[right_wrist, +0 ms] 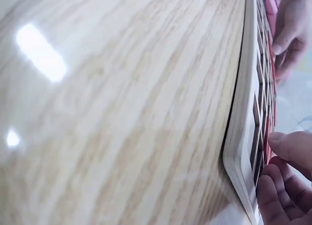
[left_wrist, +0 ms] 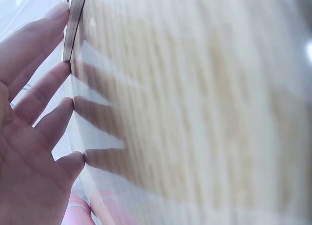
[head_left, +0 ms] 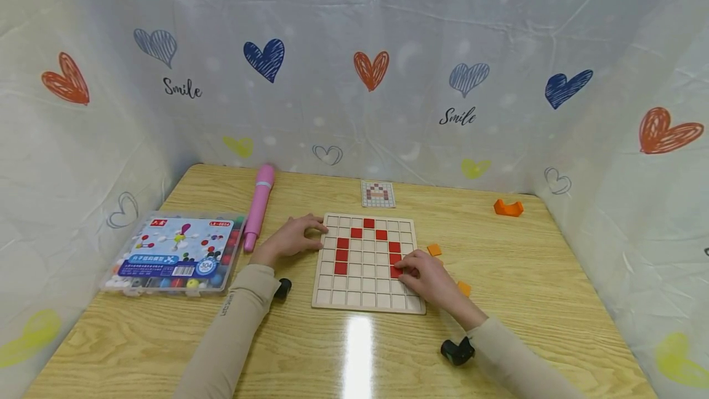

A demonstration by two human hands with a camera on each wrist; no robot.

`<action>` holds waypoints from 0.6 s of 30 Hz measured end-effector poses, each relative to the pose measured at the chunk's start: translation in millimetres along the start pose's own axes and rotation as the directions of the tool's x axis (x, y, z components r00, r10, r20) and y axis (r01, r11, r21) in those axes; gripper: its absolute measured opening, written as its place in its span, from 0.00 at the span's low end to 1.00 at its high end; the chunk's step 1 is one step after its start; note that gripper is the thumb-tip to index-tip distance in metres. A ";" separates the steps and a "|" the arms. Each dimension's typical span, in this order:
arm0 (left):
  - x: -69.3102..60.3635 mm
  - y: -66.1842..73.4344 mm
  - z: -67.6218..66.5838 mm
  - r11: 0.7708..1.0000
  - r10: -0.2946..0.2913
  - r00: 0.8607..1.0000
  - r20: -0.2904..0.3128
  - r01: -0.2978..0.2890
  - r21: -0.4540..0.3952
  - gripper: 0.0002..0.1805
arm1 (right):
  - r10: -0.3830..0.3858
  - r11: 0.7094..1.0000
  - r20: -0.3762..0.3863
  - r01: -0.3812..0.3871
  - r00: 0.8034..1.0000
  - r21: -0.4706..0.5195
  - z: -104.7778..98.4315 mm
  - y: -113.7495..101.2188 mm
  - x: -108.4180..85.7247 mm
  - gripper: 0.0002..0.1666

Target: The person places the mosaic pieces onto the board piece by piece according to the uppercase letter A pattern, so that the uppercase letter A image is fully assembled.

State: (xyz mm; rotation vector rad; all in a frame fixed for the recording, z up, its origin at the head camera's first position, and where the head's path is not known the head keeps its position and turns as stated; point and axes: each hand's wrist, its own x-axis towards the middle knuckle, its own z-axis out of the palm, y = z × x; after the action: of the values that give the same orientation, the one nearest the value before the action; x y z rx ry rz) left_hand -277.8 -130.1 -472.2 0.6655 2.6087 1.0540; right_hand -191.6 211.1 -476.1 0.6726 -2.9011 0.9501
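Observation:
A square wooden grid board (head_left: 354, 298) lies on the table, with several red square tiles (head_left: 341, 255) in its cells forming a peaked arch. At its left edge, my left hand (head_left: 290, 240) rests with fingers spread; in the left wrist view its fingertips touch the board's side and the tabletop. Over the lower right of the arch, my right hand (head_left: 426, 276) pinches a red tile (head_left: 396, 272) at a cell, its fingers partly hiding that tile. The right wrist view shows the thumb (right_wrist: 287, 146) against red at the board's surface. Orange tiles (head_left: 434, 250) lie right of the board, some partly behind the right hand.
Behind the board lies a small pattern card (head_left: 378, 194). A clear case of colored pieces (head_left: 177, 251) and a pink cylinder (head_left: 258, 208) occupy the left side. An orange bracket-shaped piece (head_left: 508, 207) sits far right. Hanging printed cloth borders the table.

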 end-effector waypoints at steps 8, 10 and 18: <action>0.5 1.2 0.2 1.000 0.010 1.000 0.001 -0.010 0.005 0.19 | 0.091 0.993 -0.130 -0.081 0.987 0.080 -14.4 9.1 -14.9 0.13; 0.5 1.4 0.2 1.000 0.011 1.000 0.001 -0.011 0.003 0.19 | 0.128 0.989 -0.165 -0.112 0.978 0.100 -21.1 14.6 -22.2 0.14; -0.6 1.4 0.5 1.000 -0.002 1.000 0.001 0.002 -0.006 0.19 | 0.264 0.963 -0.237 -0.242 0.935 0.118 -46.1 43.1 -62.4 0.18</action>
State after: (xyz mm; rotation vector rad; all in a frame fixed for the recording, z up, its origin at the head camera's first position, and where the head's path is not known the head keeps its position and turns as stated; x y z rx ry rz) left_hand -276.7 -129.2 -471.6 0.6611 2.6035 1.0603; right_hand -157.7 293.0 -471.7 0.1616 -2.7742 1.1006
